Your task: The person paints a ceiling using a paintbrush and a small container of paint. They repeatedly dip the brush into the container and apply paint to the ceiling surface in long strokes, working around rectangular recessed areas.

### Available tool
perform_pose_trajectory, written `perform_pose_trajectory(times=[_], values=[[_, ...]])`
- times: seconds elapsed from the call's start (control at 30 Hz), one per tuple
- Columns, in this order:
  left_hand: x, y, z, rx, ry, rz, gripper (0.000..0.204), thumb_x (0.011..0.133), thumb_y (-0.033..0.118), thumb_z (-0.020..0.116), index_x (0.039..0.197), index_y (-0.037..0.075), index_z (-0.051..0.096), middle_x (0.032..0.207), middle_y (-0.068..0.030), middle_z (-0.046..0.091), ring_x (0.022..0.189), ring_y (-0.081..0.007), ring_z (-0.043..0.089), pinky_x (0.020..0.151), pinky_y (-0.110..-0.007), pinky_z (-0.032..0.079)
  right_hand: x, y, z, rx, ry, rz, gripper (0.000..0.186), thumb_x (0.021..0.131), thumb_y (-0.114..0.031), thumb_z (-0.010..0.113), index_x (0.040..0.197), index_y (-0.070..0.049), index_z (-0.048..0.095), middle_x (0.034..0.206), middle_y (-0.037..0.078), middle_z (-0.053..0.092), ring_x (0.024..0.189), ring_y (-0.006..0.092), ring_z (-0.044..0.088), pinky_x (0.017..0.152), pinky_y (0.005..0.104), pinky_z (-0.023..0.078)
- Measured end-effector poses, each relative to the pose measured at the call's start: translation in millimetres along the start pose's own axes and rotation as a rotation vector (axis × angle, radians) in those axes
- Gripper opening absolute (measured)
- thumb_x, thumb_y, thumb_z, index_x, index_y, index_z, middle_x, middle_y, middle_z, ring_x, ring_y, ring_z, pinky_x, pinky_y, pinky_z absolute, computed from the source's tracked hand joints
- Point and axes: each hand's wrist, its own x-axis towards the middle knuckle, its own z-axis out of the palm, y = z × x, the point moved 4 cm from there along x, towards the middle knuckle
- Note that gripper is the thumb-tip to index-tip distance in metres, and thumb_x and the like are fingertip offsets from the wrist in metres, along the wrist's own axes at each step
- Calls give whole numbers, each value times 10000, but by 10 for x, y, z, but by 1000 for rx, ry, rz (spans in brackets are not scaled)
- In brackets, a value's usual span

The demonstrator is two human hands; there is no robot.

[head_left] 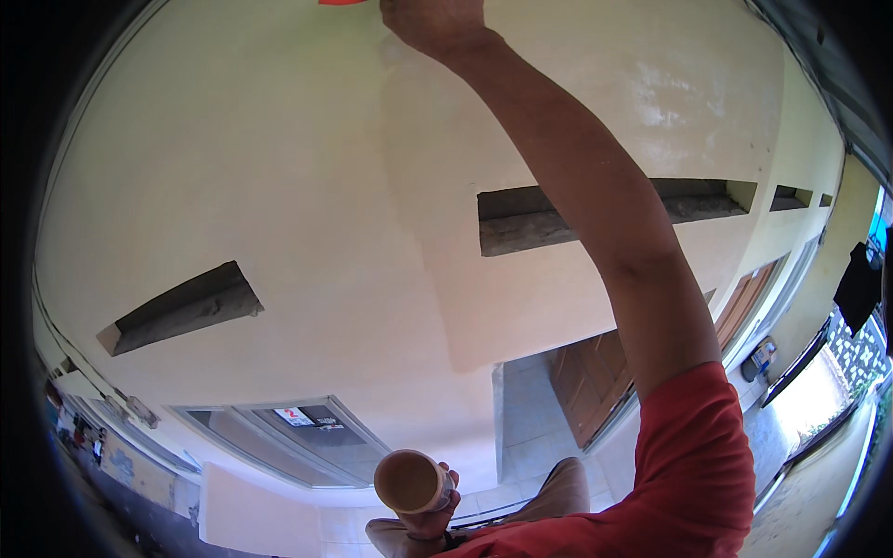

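Observation:
My left hand (441,517) is low in the view, its fingers wrapped round the side of a cup (379,484). The open-topped cup has a pale rim and holds a light brown liquid (409,484). My right arm stretches far up across a cream wall (316,186). At the top edge my right hand (435,20) looks closed near the wall, its fingers partly cut off by the frame. Just left of it shows a sliver of an orange-red thing (342,2); its kind and my grip on it cannot be made out.
Dark recessed slots (186,307) break the wall. Below are a framed window (279,437), a doorway with a brown wooden door (592,386), and a tiled floor (535,418). Cables run down the left side. Dark cloth (858,288) hangs at the far right.

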Motion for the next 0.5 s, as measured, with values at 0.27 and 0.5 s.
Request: perform_pose_trajectory(times=[0.27,0.5], values=[[3,-17,33,6,9,18,742,938,646,712,1503,179,600,1524,-203,531,1437,-424,451,1085,-619,541,-107,615,-80,1047,71,665,125,908,-46,801,933,-8,684,872,64,712,763,186,702,696,354,586],[23,6,-1,0,50,34,803,944,723,669,1542,196,571,1490,-221,578,1394,-472,512,1037,-631,574,-471,1692,-280,1105,284,687,148,792,17,806,909,-21,725,871,58,725,749,204,701,687,351,568]])
